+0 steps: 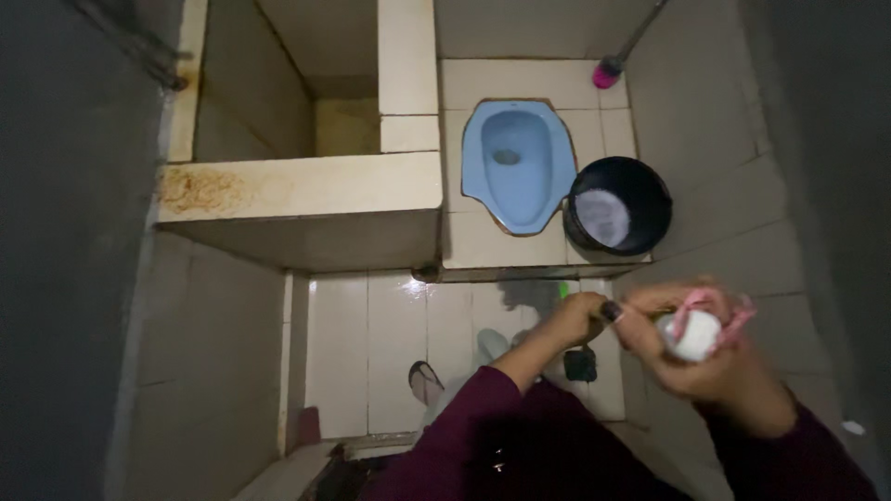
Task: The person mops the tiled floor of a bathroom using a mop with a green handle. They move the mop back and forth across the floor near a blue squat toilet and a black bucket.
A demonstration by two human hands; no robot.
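Right hand [719, 357] curled around small white rounded object [691, 336] with pink strip, held low right. Left hand [580, 320] just beside, on its left, fingers pinched, possibly on pink strip; blurred. Black bucket [620, 206] above, beside blue squat toilet [517, 162].

Small white-pink bundle [696, 332] (perhaps cloth), blurred
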